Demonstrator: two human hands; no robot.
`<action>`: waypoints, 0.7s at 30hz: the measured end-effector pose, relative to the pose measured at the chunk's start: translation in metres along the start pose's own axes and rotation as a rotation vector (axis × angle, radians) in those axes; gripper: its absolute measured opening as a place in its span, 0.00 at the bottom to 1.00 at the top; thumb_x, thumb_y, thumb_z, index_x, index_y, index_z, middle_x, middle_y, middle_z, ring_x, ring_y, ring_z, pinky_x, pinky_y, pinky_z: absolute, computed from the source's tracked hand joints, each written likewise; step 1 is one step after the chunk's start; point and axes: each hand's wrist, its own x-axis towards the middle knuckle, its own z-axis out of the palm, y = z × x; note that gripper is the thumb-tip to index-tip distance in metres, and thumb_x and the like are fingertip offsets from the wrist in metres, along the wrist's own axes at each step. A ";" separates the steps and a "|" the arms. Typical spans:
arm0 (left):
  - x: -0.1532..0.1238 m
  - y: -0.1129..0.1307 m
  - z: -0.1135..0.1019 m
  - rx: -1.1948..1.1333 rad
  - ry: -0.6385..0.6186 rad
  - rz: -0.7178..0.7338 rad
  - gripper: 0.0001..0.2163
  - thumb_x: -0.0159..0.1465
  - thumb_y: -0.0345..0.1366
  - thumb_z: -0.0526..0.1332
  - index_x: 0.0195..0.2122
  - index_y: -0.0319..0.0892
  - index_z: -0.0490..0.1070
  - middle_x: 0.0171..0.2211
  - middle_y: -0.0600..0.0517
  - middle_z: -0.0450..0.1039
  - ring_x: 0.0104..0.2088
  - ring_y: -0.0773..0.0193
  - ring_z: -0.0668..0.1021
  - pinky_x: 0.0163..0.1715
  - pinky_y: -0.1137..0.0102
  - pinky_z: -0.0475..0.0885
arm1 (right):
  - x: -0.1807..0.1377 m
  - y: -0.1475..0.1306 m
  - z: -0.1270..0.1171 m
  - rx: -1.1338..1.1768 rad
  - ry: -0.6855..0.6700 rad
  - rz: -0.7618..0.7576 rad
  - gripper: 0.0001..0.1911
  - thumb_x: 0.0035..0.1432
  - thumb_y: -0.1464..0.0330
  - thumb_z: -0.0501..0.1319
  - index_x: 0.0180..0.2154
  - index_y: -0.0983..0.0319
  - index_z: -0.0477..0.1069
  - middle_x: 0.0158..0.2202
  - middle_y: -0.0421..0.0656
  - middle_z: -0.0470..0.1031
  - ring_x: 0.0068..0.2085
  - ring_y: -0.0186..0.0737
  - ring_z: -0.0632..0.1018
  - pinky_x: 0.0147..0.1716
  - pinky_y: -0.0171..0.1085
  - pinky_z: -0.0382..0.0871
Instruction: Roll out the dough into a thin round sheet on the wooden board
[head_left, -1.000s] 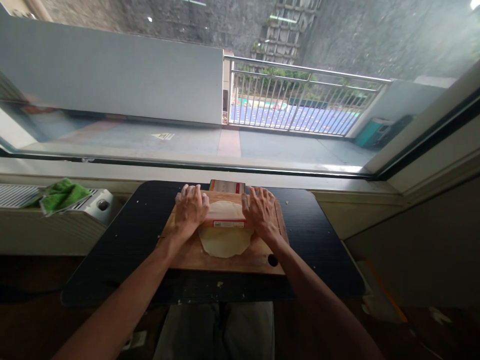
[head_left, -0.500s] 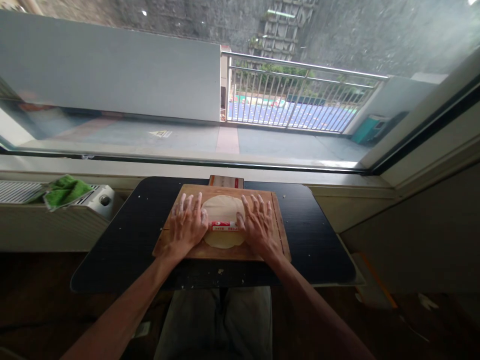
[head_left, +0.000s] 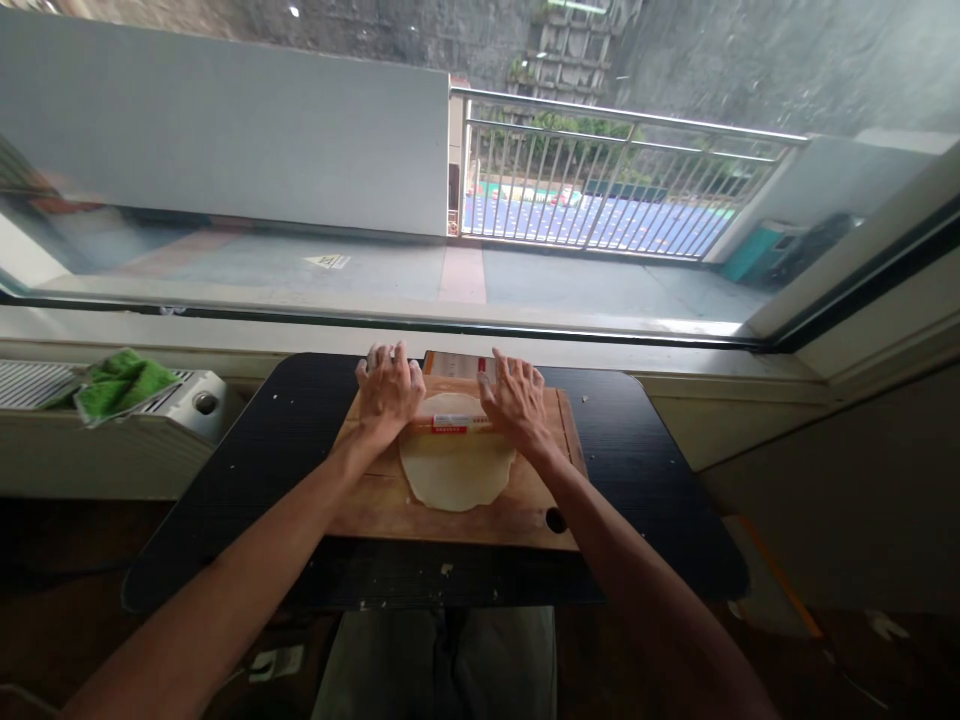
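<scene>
A rolling pin [head_left: 450,424] with a red-and-white label lies across a thin, roundish sheet of dough [head_left: 456,475]. My left hand [head_left: 390,392] rests palm down over the pin's left end, and my right hand [head_left: 516,400] is over the right end. Fingers on both hands are stretched forward and apart, pale with flour at the tips, not wrapped round the pin. The pin's ends are hidden beneath the palms. Under the dough is a wooden board [head_left: 442,525] with a dark round hole near its lower right corner.
The board lies on a black table [head_left: 660,510] speckled with crumbs. Behind the board is a flat box [head_left: 454,364]. A green cloth [head_left: 126,385] drapes over a white radiator [head_left: 97,440] at the left. The window sill [head_left: 637,350] runs along the table's back.
Both hands have pushed the rolling pin away from me toward the dough's far edge. More dough shows on the near side, and the board's lower right hole has come into view.
</scene>
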 end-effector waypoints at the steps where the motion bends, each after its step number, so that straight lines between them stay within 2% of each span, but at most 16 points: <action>1: 0.004 0.000 0.002 -0.012 0.013 0.015 0.27 0.78 0.37 0.46 0.72 0.31 0.71 0.69 0.27 0.75 0.76 0.35 0.70 0.74 0.39 0.67 | 0.004 0.000 0.001 -0.003 -0.022 0.011 0.34 0.81 0.56 0.51 0.80 0.60 0.60 0.72 0.57 0.74 0.70 0.61 0.73 0.72 0.59 0.63; 5: -0.002 -0.003 0.007 -0.019 0.013 0.069 0.32 0.79 0.40 0.47 0.79 0.28 0.62 0.78 0.26 0.64 0.82 0.35 0.60 0.79 0.38 0.59 | -0.001 0.001 0.006 -0.035 -0.087 0.005 0.36 0.80 0.57 0.52 0.82 0.60 0.57 0.80 0.56 0.66 0.79 0.61 0.65 0.79 0.62 0.54; 8: -0.026 -0.004 0.003 0.002 -0.055 0.038 0.34 0.79 0.45 0.49 0.80 0.29 0.60 0.79 0.28 0.62 0.83 0.34 0.59 0.79 0.38 0.59 | -0.025 0.003 0.010 -0.064 -0.088 -0.027 0.39 0.79 0.58 0.54 0.82 0.67 0.57 0.82 0.57 0.61 0.83 0.60 0.59 0.82 0.60 0.49; 10: -0.046 -0.003 -0.004 0.014 -0.091 0.032 0.35 0.78 0.46 0.51 0.81 0.30 0.60 0.79 0.30 0.62 0.83 0.35 0.58 0.80 0.39 0.58 | -0.046 0.003 0.012 -0.074 -0.060 -0.040 0.39 0.78 0.58 0.54 0.80 0.72 0.59 0.81 0.59 0.62 0.83 0.60 0.59 0.82 0.59 0.48; 16: -0.096 0.000 -0.029 0.005 -0.108 0.078 0.33 0.78 0.44 0.49 0.82 0.39 0.60 0.81 0.38 0.63 0.84 0.40 0.56 0.81 0.41 0.57 | -0.099 -0.004 0.010 -0.048 0.066 -0.066 0.35 0.79 0.63 0.53 0.79 0.69 0.64 0.78 0.59 0.68 0.80 0.59 0.65 0.81 0.57 0.52; 21: -0.098 0.005 -0.037 -0.032 -0.105 0.074 0.33 0.76 0.40 0.51 0.83 0.45 0.59 0.77 0.40 0.69 0.82 0.40 0.62 0.79 0.38 0.60 | -0.101 -0.006 0.009 -0.073 0.065 -0.057 0.33 0.79 0.62 0.53 0.77 0.69 0.67 0.78 0.60 0.69 0.80 0.59 0.66 0.79 0.57 0.57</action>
